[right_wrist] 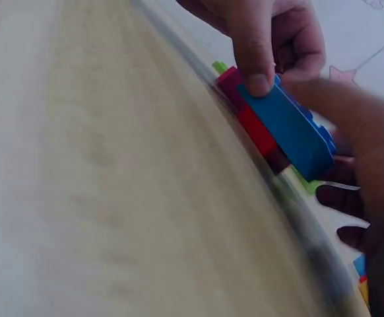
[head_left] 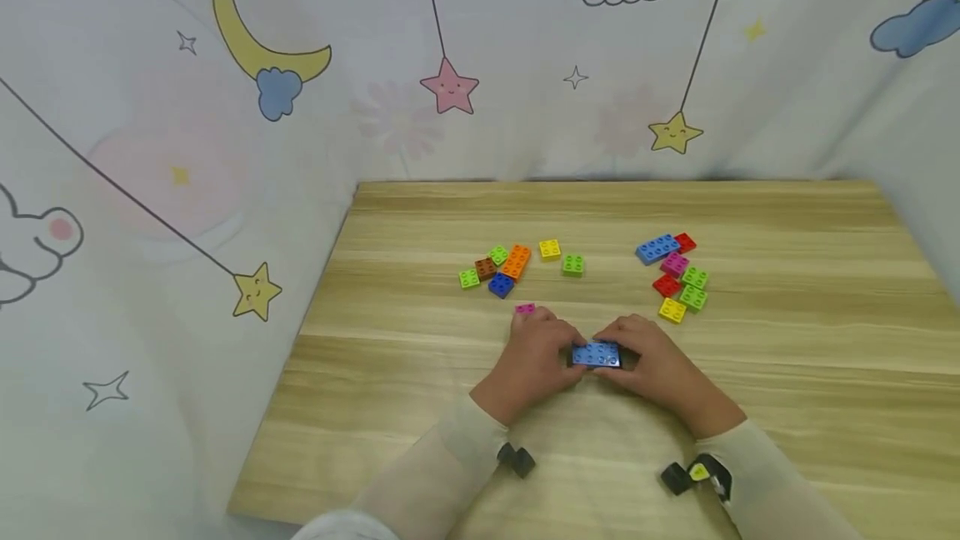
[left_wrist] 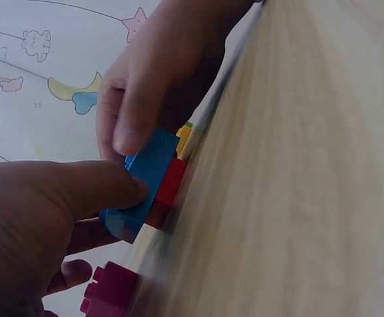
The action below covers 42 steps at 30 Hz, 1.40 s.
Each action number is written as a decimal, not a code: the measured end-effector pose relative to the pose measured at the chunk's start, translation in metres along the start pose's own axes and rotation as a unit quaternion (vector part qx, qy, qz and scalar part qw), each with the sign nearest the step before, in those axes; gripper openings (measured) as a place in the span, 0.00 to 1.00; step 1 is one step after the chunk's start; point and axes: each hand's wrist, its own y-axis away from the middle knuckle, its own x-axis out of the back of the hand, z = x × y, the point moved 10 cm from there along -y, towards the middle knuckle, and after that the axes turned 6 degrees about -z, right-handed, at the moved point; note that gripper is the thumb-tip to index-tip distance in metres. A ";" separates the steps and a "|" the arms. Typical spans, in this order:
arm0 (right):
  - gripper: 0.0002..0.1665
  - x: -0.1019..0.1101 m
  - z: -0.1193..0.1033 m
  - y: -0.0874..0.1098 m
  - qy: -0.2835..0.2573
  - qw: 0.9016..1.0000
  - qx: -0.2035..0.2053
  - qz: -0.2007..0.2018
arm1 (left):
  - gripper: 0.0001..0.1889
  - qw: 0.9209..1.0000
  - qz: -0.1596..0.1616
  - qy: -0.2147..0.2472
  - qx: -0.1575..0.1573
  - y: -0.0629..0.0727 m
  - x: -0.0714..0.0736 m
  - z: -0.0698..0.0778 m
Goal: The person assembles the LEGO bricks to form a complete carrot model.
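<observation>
A blue eight-stud building brick (head_left: pixel 596 354) lies lengthwise between my two hands near the middle of the table. My left hand (head_left: pixel 534 361) pinches its left end between thumb and fingers. Its right end is held by my right hand (head_left: pixel 654 365), thumb at the near side and fingers at the far side. Under the blue brick, a red brick (left_wrist: pixel 167 195) shows in both wrist views, close over the wood. A magenta brick (head_left: pixel 525 307) sits just beyond the left hand's knuckles, partly hidden by them.
On the wooden table (head_left: pixel 390 407), loose bricks form a left group around an orange brick (head_left: pixel 517 262) and a right group around another blue brick (head_left: pixel 657 249). A yellow brick (head_left: pixel 550 250) and a green brick (head_left: pixel 573 265) lie between. A patterned curtain (head_left: pixel 525 140) hangs behind the table.
</observation>
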 end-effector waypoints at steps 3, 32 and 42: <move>0.22 0.022 0.010 -0.004 0.021 0.997 0.020 0.065 | 0.15 1.000 -0.003 -0.005 0.002 0.000 -0.002 -0.002; 0.25 0.075 0.088 -0.040 0.185 0.968 -0.156 0.060 | 0.19 0.998 -0.004 0.052 -0.020 0.005 -0.003 -0.003; 0.26 0.056 0.008 -0.009 0.062 0.989 0.043 0.130 | 0.18 0.999 0.010 0.031 -0.037 0.003 -0.002 -0.001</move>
